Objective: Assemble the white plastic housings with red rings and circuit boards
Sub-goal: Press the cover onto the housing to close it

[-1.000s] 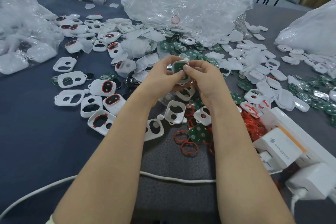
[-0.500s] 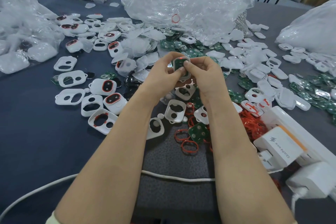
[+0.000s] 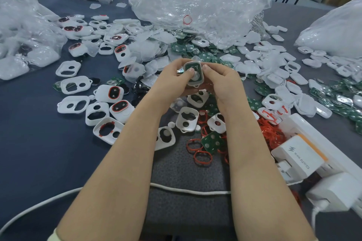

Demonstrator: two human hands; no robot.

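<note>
While it is held up above the cluttered table (image 3: 39, 152), one white housing (image 3: 195, 79) sits gripped between the left hand (image 3: 172, 80) and the right hand (image 3: 223, 84), both with fingers curled round its sides. The left thumb presses on the green board (image 3: 193, 66) seated in its open face, and the right thumb rests against its rim. Below the wrists lie empty housings (image 3: 187, 119), loose red rings (image 3: 202, 156), another board (image 3: 211, 142) and a white cable (image 3: 188, 191).
</note>
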